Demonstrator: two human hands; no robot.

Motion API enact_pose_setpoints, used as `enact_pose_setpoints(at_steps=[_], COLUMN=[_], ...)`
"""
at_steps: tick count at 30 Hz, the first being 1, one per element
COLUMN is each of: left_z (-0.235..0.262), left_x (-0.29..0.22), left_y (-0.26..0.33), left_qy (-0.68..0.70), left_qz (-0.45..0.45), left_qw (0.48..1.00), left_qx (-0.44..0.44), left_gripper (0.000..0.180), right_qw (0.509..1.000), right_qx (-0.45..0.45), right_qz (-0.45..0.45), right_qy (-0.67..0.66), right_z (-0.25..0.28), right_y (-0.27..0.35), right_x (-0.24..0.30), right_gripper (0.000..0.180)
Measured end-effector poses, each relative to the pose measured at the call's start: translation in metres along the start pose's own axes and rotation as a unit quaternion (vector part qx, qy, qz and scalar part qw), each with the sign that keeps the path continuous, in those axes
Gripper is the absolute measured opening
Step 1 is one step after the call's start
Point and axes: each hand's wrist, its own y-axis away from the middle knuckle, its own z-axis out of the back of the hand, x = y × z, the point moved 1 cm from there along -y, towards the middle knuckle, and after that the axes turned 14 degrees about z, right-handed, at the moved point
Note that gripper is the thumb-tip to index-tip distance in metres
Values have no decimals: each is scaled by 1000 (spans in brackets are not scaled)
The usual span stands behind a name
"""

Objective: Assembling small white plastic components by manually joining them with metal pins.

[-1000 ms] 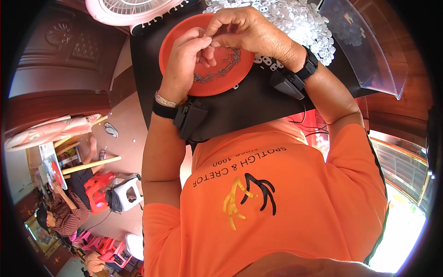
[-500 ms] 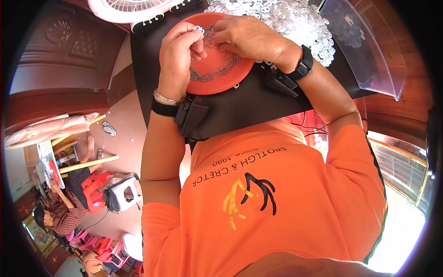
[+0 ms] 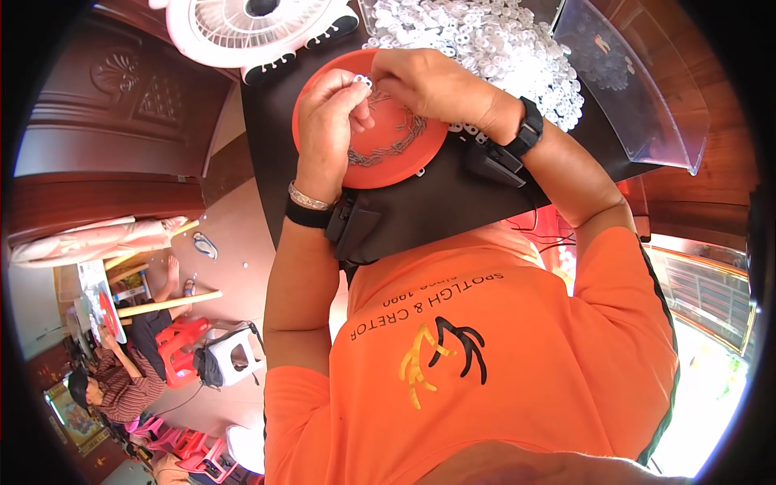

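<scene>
Both hands over orange plate [image 3: 404, 153]: left hand [image 3: 327, 121] pinches small white ring [image 3: 361, 80], right hand [image 3: 432, 81] pinches at thin chain [image 3: 388, 149]. Step looks like threading ring; next move needs steady aim.

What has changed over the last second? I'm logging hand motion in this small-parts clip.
The left hand has turned its fingertips up over the orange plate and now pinches a small white ring. The right hand has slid in to meet it at the fingertips. The pile of white rings, the fan and the clear lid have stayed put.
</scene>
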Motion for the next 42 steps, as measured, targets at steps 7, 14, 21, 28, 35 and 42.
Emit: enact_pose_setpoints(at_steps=[7,14,21,28,35,42], left_z=[-5,-7,-7,-6,-6,-8], left_x=[2,5,7,6,4,5], left_y=[1,0,-3,-2,-1,-2], left_qy=[18,20,20,48,48,76], left_qz=[17,26,45,27,22,25], left_qw=[1000,999,998,997,997,993], left_qx=[14,3,46,44,48,91], left_gripper=[17,18,17,17,20,22], right_qw=[946,936,943,881,862,802], right_qx=[-129,-84,-96,-131,-190,-152], right_qz=[-66,-100,-65,-105,-86,-63], right_qy=[-292,-327,-311,-442,-463,-574], right_z=[5,11,8,10,4,8], right_y=[0,-2,-1,0,-3,-1], right_x=[-6,5,6,1,6,7], right_gripper=[14,10,9,12,13,16])
